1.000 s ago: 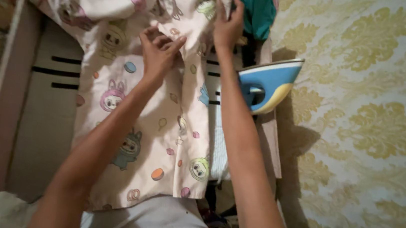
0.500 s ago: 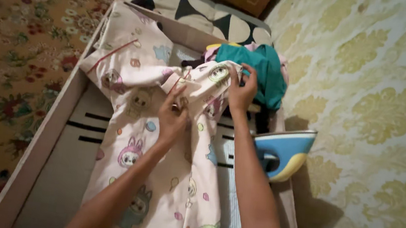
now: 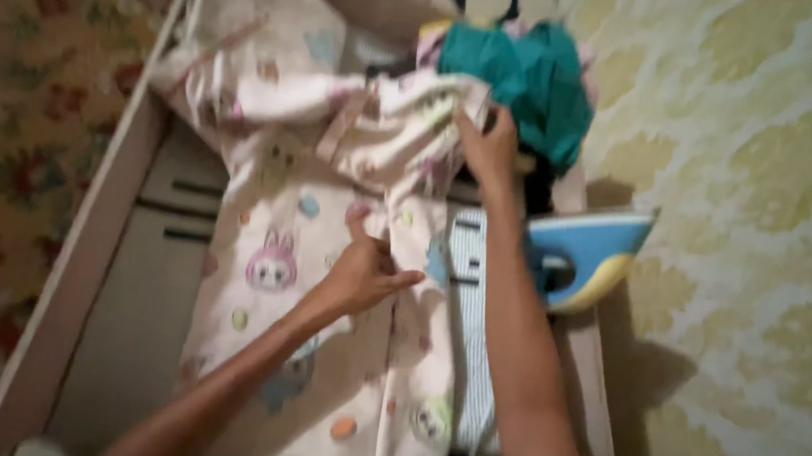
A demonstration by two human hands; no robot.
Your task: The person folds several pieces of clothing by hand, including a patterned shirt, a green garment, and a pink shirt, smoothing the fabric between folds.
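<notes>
Cartoon-print garment: pale pink-cream, scattered bunny-eared faces in pink, grey-blue, green, plus small orange, blue, pink dots. Ironing board: beige-grey top, short black stripes, pinkish edge. Striped cloth at 5 o'clock of garment: fine blue-white stripes. Teal fabric at 1 o'clock. Iron at 3 o'clock: blue, yellow trim. Wallpaper: cream, yellow-green damask. Carpet at 9 o'clock: ochre, red floral.

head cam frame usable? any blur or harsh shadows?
Head view: motion blur throughout, so the prints on the cloth and the carpet smear; both hands, left and right, are soft-edged. Lighting is warm and dim; the iron casts a dark shadow on the patterned floor. No glare.
</notes>
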